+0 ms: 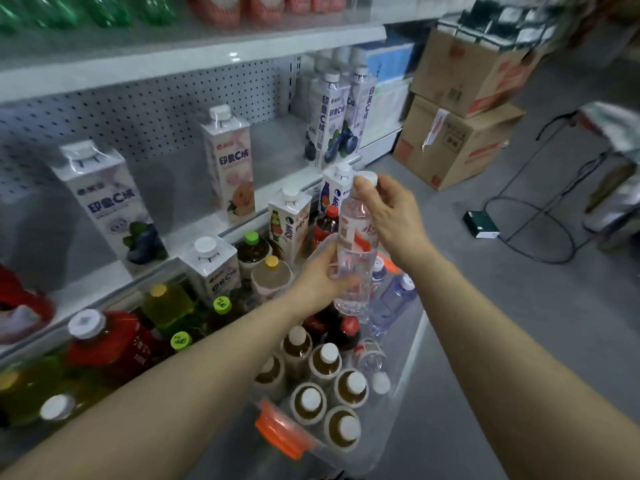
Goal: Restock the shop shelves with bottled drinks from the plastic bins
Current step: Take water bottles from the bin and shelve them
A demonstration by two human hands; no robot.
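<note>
A clear water bottle [356, 237] with a red and white label and a white cap stands upright above the clear plastic bin [405, 386]. My left hand [320, 275] grips its lower body. At the cap, my right hand [388, 206] pinches the bottle's neck. The bin, with an orange latch [280, 434], holds several white-capped tea bottles [325, 362], red-capped dark bottles [343, 330] and lying water bottles [394, 299]. White drink cartons [110, 202] stand spaced out on the grey shelf [277, 143] behind.
Yellow and green drinks with coloured caps [221, 306] fill the lowest shelf at left. Stacked cardboard boxes [460, 133] stand at the shelf's far end. A wire stand [540, 216] and a small dark box [481, 225] are on the grey floor to the right.
</note>
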